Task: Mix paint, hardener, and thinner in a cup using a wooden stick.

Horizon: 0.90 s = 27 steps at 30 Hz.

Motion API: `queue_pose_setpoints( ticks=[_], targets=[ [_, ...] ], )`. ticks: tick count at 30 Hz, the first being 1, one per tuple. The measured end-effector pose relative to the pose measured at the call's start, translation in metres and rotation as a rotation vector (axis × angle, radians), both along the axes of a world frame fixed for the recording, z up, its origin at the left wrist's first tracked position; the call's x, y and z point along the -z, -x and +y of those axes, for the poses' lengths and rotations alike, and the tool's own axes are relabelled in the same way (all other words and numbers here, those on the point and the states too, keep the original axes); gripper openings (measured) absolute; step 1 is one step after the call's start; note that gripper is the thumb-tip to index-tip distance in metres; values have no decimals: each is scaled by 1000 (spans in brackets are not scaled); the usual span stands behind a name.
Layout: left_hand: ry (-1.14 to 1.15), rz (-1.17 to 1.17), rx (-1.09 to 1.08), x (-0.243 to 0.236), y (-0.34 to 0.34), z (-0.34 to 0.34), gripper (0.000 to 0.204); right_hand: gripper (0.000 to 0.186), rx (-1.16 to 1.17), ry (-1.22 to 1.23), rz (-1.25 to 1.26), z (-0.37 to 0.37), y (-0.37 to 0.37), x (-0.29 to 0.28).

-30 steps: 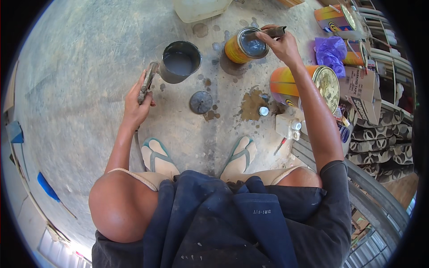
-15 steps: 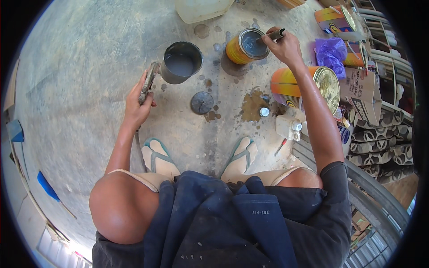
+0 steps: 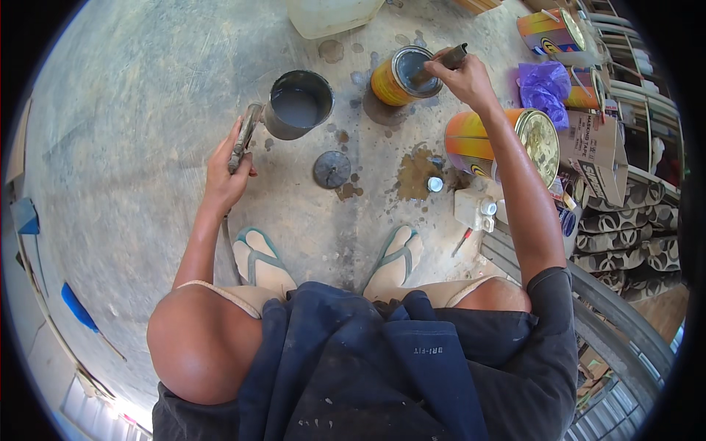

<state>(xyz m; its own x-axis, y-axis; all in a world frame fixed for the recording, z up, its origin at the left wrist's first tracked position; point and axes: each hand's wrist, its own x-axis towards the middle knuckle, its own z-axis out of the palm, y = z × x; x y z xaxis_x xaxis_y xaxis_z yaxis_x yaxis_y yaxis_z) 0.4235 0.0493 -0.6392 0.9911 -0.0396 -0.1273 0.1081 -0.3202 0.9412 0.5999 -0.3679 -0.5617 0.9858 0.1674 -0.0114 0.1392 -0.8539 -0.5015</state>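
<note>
My left hand [image 3: 226, 170] is closed around the handle of a spray gun [image 3: 246, 136]. Joined to the gun is a dark open cup [image 3: 276, 121] with grey liquid inside. Right of it stands a small yellow paint can [image 3: 388, 84], open, holding grey-blue paint [image 3: 416, 67]. My right hand [image 3: 465, 77] grips a dark channel-shaped stirring stick [image 3: 454, 57] over this can, its lower end in the paint. A round dark lid [image 3: 332, 170] lies on the concrete between the cup and my feet.
A large orange paint tin [image 3: 469, 140] lies under my right forearm. Nearby are a white jug [image 3: 471, 209], a white cap [image 3: 435, 184], a red-handled tool [image 3: 462, 242], a purple plastic bag [image 3: 543, 88] and a cardboard box [image 3: 592, 151]. A translucent container [image 3: 331, 18] stands at the far side.
My right hand has shifted slightly left, and the stirring stick has swung with it, showing more of its length above the paint. The spray gun and my left hand stay in place.
</note>
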Motion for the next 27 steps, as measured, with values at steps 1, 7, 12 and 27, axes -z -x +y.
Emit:
queue_pose_setpoints(
  ticks=[1, 7, 12, 27],
  targets=[
    [0, 5, 0, -1, 0, -1, 66, 32, 15, -115, 7, 1, 0, 4],
    [-9, 7, -10, -3, 1, -2, 67, 30, -39, 4, -89, -2, -2, -2],
    [-9, 32, -15, -3, 0, -2, 67, 29, -4, -188, 10, 1, -1, 7],
    [11, 36, -20, -3, -2, -3, 66, 28, -44, -70, -94, -1, -7, 3]
  ],
)
